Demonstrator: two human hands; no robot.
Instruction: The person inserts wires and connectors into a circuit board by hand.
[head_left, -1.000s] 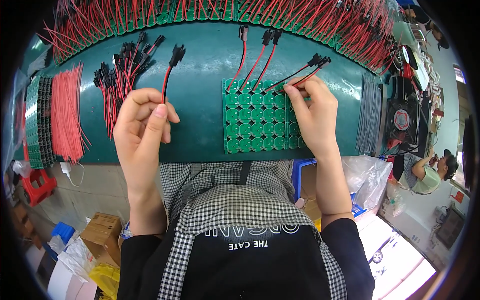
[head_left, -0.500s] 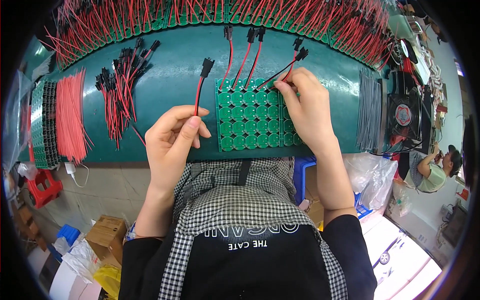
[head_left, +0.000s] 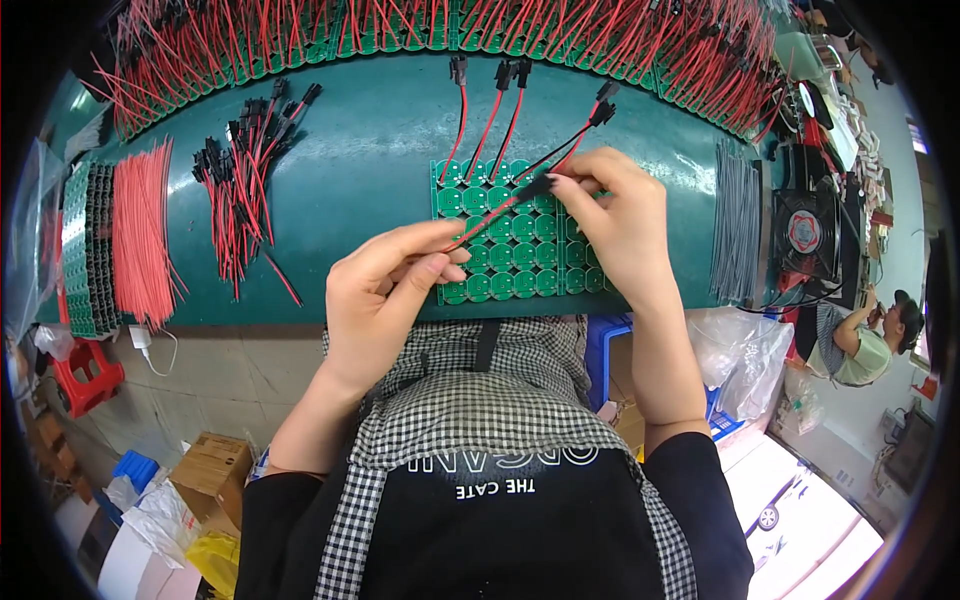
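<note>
Left fingers point(head_left: 431, 266) pinching slanted red-black cable point(head_left: 485, 222) | right fingers point(head_left: 565, 189) pinching its black plug point(head_left: 534, 189)

We have brought our left fingers point(head_left: 432, 267) rightward over the green board point(head_left: 513, 255), tipping the once-upright red-and-black lead point(head_left: 488, 222) until its plug point(head_left: 533, 189) reaches our right fingers point(head_left: 566, 189).

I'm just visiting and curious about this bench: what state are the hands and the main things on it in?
Cable: slanted between both hands
Left hand: pinching the cable
Right hand: at the cable's connector, grip unclear
Board: lying flat
Board cables: fanned out
Cable pile: loose
Red wires: side by side
Grey wires: side by side
Far boards: thickly wired
Fan: running or not, unclear
</note>
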